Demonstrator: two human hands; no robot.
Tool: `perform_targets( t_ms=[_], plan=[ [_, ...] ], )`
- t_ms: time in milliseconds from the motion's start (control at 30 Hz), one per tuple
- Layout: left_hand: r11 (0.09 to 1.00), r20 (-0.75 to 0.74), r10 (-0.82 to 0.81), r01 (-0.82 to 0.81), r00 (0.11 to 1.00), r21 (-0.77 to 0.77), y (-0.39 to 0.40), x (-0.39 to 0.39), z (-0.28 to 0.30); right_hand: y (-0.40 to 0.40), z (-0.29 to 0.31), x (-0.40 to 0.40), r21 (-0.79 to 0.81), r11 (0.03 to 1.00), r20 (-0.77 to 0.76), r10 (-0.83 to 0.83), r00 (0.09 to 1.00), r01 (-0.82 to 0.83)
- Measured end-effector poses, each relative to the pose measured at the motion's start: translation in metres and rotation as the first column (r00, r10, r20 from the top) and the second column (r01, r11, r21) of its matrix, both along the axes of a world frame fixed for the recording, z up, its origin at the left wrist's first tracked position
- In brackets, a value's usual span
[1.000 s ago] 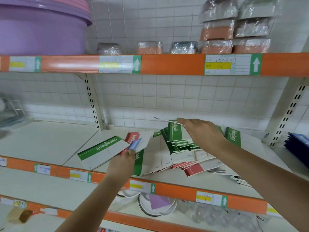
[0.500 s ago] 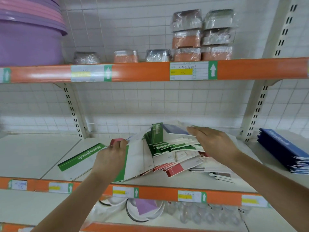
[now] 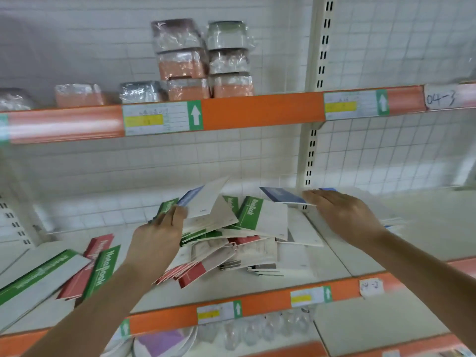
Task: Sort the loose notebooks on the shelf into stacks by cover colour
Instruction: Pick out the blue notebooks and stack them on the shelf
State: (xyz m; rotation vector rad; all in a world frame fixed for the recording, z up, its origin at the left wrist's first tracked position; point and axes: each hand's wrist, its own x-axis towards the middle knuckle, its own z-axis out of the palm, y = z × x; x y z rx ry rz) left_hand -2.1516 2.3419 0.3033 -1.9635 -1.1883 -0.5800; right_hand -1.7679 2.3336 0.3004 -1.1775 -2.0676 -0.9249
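A loose pile of notebooks (image 3: pixel 247 243) with green, red and white covers lies on the middle shelf (image 3: pixel 342 258). My left hand (image 3: pixel 159 235) grips a blue-and-white notebook (image 3: pixel 203 199) tilted up at the pile's left side. My right hand (image 3: pixel 342 215) pinches a blue notebook (image 3: pixel 280 195) held flat just above the pile's right edge. To the left, two green notebooks (image 3: pixel 38 276) and a red notebook (image 3: pixel 95 256) lie apart from the pile. A blurred edge of a stack (image 3: pixel 394 224) shows behind my right wrist.
Plastic-wrapped packs (image 3: pixel 203 60) stand on the upper shelf, behind its orange edge (image 3: pixel 257 109). A cream upright post (image 3: pixel 313 150) rises behind the pile's right side. Glasses (image 3: pixel 257 331) and plates (image 3: pixel 159 343) sit on the shelf below.
My right hand has lifted a blue notebook off the pile and moved it to the right. My left hand rose to grip a blue-and-white notebook. My view swung to the right.
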Motion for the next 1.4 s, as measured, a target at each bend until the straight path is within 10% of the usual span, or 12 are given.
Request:
perform_targets(
  t_ms=[567,1067,1400],
  plan=[
    [0.989,-0.051,-0.107,0.112,0.993,0.094,0.025,0.255,-0.022,0.026,-0.032,0.252,-0.222,0.975,-0.011,-0.030,1.000,0.026],
    [0.996,-0.077,-0.085,0.085,0.993,-0.004,0.034,0.365,-0.041,0.082,-0.073,0.294,-0.645,0.764,0.104,0.061,0.993,0.020],
    [0.933,-0.334,0.036,-0.152,0.942,-0.327,0.053,0.460,-0.043,0.081,-0.078,0.314,-0.766,0.639,-0.102,-0.003,0.995,-0.077]
  ],
)
